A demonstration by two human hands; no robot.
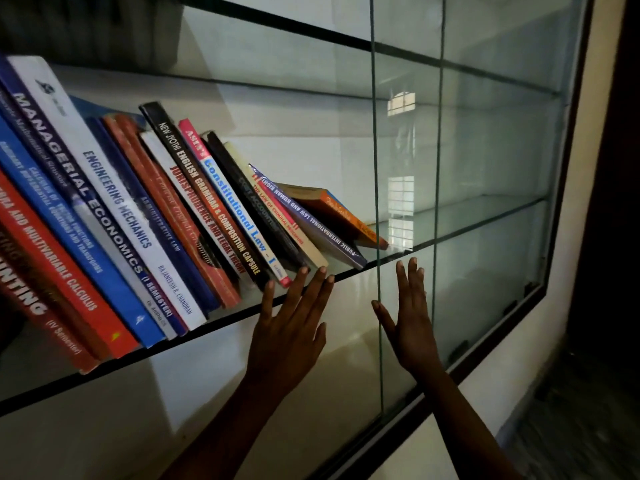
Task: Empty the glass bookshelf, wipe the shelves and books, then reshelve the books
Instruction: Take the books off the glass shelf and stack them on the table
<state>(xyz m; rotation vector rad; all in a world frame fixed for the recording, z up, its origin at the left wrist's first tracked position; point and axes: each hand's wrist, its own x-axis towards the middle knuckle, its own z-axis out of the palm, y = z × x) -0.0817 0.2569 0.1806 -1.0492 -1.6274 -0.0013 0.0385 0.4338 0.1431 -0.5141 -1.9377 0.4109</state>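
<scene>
A row of several books leans to the left on a glass shelf, with a purple law book and an orange book at its right end. My left hand is raised with straight fingers, the tips at the shelf's front edge just below the rightmost books. My right hand lies flat with straight fingers against the sliding glass door, beside that door's left edge. Neither hand holds anything.
The right half of the shelf behind the glass door is bare. Another glass shelf runs above, and dark books stand at the top left. The cabinet's dark frame and a pale wall lie to the right.
</scene>
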